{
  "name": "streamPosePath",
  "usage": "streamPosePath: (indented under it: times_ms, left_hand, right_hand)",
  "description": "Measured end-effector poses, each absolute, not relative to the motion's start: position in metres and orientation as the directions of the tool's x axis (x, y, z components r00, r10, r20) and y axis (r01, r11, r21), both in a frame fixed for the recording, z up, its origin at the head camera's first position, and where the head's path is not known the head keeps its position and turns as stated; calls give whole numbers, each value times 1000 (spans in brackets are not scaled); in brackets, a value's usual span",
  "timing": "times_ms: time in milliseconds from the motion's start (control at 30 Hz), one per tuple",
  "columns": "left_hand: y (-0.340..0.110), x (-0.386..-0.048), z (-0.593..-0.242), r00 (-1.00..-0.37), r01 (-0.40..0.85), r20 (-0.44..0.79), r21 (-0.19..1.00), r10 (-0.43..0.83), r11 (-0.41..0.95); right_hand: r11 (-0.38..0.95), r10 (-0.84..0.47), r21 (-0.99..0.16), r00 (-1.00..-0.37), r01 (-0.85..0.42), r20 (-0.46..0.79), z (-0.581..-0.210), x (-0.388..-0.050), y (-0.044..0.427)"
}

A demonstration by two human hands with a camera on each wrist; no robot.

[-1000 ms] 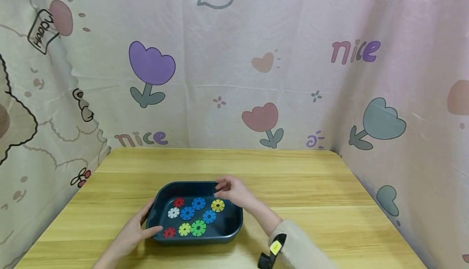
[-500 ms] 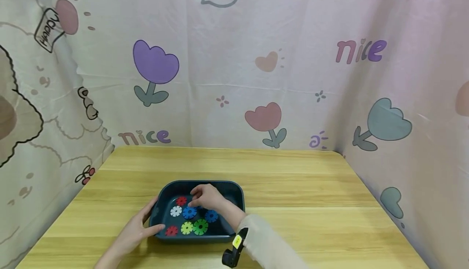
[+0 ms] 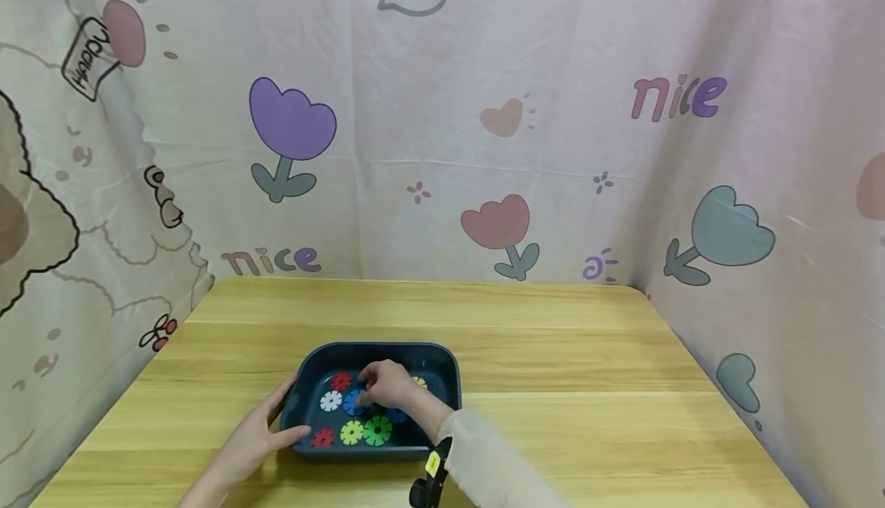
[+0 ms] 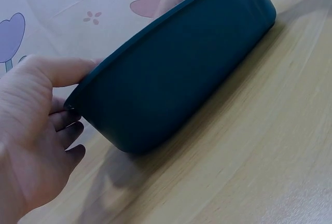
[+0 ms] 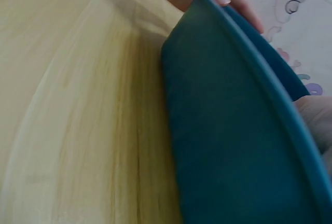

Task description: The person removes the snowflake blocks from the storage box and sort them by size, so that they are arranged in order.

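Pinching blue-green tray with left hand.
With right hand inside tray, beside blue snowflake disc; can't tell if pinching.

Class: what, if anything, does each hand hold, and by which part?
Left hand: the tray, by its left rim. Right hand: over a blue piece, hold unclear.

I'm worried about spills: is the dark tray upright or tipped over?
Upright: the tray sits base down on the table, open top facing up, with colored discs lying inside.
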State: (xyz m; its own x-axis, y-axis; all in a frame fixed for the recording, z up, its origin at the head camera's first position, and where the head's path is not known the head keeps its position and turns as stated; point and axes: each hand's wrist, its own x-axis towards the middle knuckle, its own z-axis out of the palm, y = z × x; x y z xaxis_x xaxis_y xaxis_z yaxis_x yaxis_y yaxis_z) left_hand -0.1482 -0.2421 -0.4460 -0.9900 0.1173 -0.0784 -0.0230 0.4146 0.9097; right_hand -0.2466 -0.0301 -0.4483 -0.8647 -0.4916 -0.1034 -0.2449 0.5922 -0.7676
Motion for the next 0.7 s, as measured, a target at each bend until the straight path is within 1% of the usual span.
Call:
streamPosePath:
  times_ms: [200, 333, 500, 700]
  left_hand:
    - [-241, -147, -447, -991, -6, -62, 908, 119, 419]
    - [-241, -147, -447, -991, -3, -59, 909, 121, 418]
    - [-242, -147, -446, -992, -2, -56, 908, 116, 420]
    - [-242, -148, -447, -991, -11, -65, 905, 113, 426]
  right_hand:
    - [685, -498, -648, -863, -331, -85, -453, -245, -34]
    - [721, -506, -585, -859, -371, -80, -453, -244, -37]
    - [728, -510, -571, -856, -379, -81, -452, -243, -37]
    - [694, -534, -595, -844, -406, -46, -451, -243, -36]
